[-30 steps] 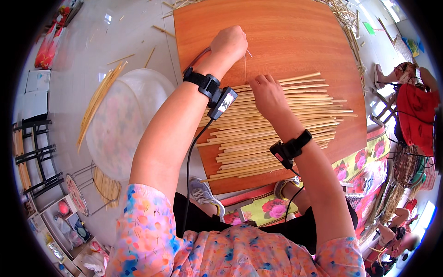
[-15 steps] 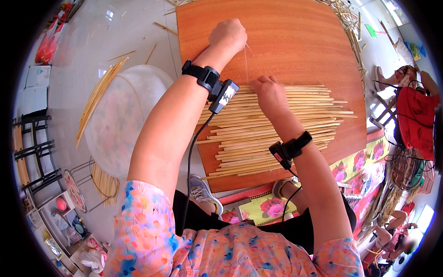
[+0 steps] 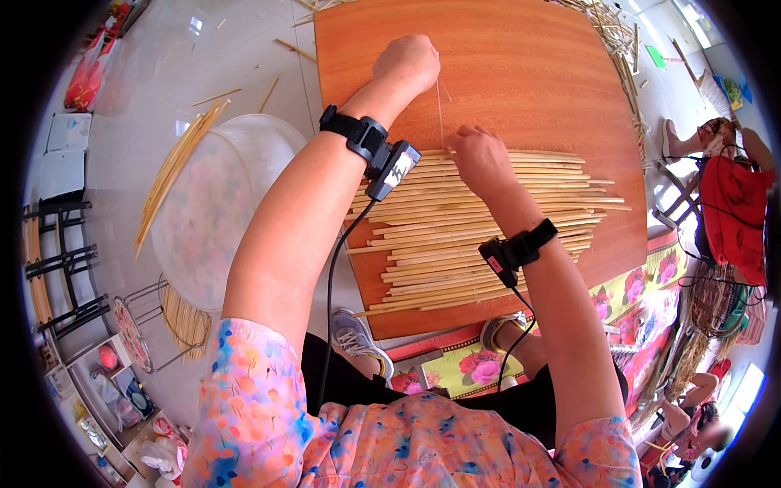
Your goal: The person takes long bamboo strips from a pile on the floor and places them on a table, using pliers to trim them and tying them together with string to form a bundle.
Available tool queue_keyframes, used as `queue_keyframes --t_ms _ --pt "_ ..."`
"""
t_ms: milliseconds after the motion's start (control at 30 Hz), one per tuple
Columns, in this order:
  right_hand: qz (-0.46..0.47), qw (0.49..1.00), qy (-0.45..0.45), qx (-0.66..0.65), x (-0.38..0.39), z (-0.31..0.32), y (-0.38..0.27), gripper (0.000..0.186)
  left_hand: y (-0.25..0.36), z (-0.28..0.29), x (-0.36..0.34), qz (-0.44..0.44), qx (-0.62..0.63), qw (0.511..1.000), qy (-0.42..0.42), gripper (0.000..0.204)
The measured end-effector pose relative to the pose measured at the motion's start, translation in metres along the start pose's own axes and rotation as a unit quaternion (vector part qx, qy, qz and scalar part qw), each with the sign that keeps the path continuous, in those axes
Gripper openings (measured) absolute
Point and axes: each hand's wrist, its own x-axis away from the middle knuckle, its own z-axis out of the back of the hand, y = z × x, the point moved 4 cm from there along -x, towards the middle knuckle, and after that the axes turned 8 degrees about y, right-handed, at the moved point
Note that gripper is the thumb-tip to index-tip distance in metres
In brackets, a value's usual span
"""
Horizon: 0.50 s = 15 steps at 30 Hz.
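Note:
A mat of pale straw-coloured stalks (image 3: 488, 224) lies on the wooden board, its stalks side by side and bound by thin thread lines. From its far edge a thin thread (image 3: 442, 114) runs taut up to my left hand (image 3: 408, 63), which is closed in a fist around it over the bare far part of the board. At the mat's far edge, beside the foot of the thread, my right hand (image 3: 482, 159) is closed with its fingertips pinched together. What sits between those fingertips is too small to make out. Both wrists carry black strapped devices with cables.
The wooden board (image 3: 521, 73) spans the middle. On the left, a bundle of stalks (image 3: 175, 175) rests on a translucent round lid (image 3: 203, 236), near a wire stool (image 3: 134, 333). Loose stalks (image 3: 606, 20) pile beyond the board. Another person (image 3: 724, 138) sits at right, beside a red cloth (image 3: 732, 211).
My right hand has lifted slightly away from the mat's edge, its fingers less flat on the stalks. My left hand has shifted a little to the right, still with the thread.

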Motion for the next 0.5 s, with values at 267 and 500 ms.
queue_keyframes --t_ms 267,500 --pt "-0.013 0.998 -0.057 0.037 -0.002 -0.002 -0.001 0.010 0.004 0.014 -0.002 0.038 -0.042 0.998 0.034 0.021" --pt "0.012 0.998 -0.017 0.052 0.005 0.002 -0.008 0.011 -0.004 0.009 -0.003 0.016 -0.018 1.000 0.011 0.021"
